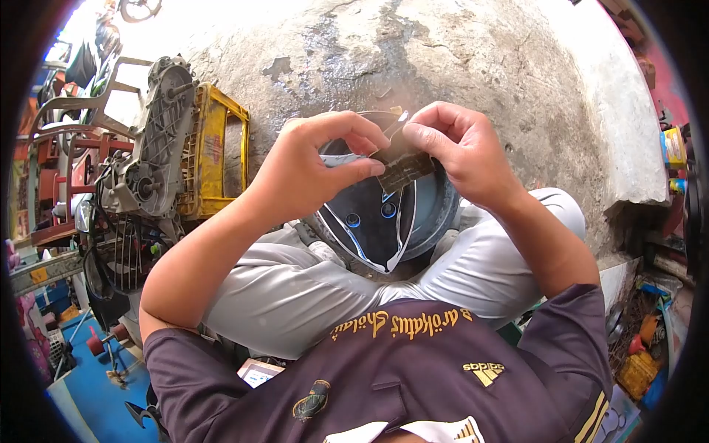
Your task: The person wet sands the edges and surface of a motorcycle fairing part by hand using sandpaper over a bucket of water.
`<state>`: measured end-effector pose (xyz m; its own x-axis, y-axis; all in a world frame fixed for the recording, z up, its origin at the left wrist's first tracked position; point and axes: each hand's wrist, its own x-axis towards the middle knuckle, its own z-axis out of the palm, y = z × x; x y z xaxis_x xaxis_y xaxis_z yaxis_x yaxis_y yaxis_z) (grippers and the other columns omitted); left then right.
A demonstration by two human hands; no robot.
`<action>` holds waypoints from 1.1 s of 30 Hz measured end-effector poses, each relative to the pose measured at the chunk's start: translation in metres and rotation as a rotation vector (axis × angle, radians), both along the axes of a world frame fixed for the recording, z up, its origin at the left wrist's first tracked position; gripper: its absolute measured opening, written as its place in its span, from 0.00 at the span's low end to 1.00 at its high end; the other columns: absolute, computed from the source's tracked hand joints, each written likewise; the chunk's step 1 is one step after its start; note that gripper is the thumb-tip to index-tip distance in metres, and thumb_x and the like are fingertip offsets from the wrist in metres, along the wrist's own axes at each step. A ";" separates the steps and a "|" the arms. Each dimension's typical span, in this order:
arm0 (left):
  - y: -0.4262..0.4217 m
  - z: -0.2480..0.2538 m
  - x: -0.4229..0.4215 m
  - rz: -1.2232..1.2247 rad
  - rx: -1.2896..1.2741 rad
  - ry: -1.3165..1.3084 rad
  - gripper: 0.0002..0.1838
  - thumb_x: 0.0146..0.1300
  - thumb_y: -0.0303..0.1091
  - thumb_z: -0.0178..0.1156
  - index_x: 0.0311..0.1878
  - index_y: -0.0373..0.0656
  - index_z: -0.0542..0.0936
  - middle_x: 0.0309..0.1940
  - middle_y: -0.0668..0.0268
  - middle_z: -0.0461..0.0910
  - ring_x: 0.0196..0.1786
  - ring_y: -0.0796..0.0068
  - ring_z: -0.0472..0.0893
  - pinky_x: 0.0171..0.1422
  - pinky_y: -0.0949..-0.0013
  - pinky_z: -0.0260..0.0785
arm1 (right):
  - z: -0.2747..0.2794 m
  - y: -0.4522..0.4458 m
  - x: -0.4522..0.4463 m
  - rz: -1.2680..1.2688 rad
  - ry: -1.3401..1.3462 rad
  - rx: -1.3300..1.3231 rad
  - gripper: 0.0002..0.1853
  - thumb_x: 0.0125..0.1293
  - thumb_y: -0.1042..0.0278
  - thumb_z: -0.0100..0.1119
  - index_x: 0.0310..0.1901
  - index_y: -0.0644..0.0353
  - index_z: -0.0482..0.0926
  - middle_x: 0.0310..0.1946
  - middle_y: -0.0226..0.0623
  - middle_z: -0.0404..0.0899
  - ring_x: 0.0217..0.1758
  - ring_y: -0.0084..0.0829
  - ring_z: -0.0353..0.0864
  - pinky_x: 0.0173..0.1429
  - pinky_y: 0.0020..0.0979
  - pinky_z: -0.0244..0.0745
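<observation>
Between my two hands is a dark brown, thin, creased sheet (406,171), held in front of me above a basin. My left hand (336,151) pinches its left edge between thumb and fingers. The thumb and forefinger of my right hand (454,144) close on its upper right corner. Below the sheet, a black pointed panel (369,221) with white edging and two blue-ringed round spots lies in the round dark basin (441,221) between my legs.
A yellow crate (214,148) stands at the left beside a grey metal engine casing (159,140). A pale concrete ledge (628,133) runs along the right. Wet concrete floor (295,59) lies ahead. Blue surfaces (96,376) and assorted parts are at the lower left.
</observation>
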<state>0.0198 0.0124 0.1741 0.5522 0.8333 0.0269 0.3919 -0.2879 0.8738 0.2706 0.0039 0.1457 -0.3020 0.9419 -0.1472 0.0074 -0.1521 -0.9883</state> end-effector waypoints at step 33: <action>-0.011 -0.007 -0.003 0.090 0.004 -0.040 0.20 0.64 0.27 0.75 0.61 0.40 0.90 0.49 0.68 0.89 0.51 0.77 0.81 0.63 0.69 0.71 | 0.010 -0.008 0.005 0.047 0.107 -0.008 0.14 0.70 0.80 0.72 0.56 0.67 0.87 0.48 0.38 0.90 0.52 0.23 0.88 0.61 0.27 0.83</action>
<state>0.0165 0.0013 0.1671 0.4739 0.8791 0.0512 0.3812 -0.2572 0.8880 0.2760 -0.0043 0.1557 -0.3604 0.9251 -0.1194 -0.0904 -0.1620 -0.9826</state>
